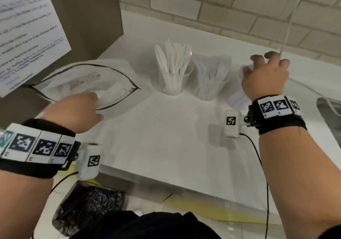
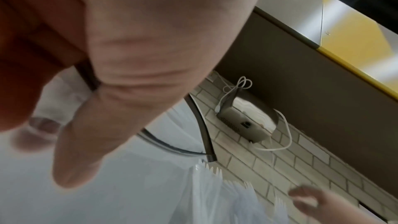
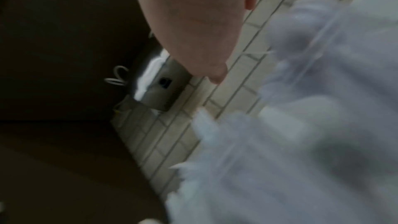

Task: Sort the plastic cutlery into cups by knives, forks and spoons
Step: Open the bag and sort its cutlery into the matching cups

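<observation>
- Three clear plastic cups stand in a row across the middle of the head view, on the white counter (image 1: 166, 137).
- Knife cup (image 1: 174, 79), left of the row: packed with white knives (image 1: 173, 57), blades up.
- Fork cup (image 1: 210, 87), centre, just beside the knife cup: full of translucent forks (image 1: 217, 65), tines up. Tines also show at the bottom of the left wrist view (image 2: 213, 169).
- Third cup (image 1: 238, 98), right of the row: mostly hidden behind the right hand; contents look whitish, type not readable. Right wrist view is too blurred to help.
- Right hand (image 1: 265, 78), right of centre: over the third cup, fingers spread and slightly curled. Can't tell if it grips anything.
- Left hand (image 1: 77, 111), left of centre: fingers reach into the mouth of a clear zip bag (image 1: 83, 83) and seem to touch white cutlery (image 1: 64, 89) inside; an actual pinch is not visible. The bag lies open on the counter, well apart from the cups.
- Both wrists wear marker bands with small white camera pods.
- Printed paper sheet (image 1: 27, 26) at upper left; tiled wall (image 1: 221, 2) across the top.
- Wall-mounted box with a white cable (image 2: 245, 125) in the left wrist view.
- Dark patterned bag (image 1: 86, 205) on the floor at lower left.
</observation>
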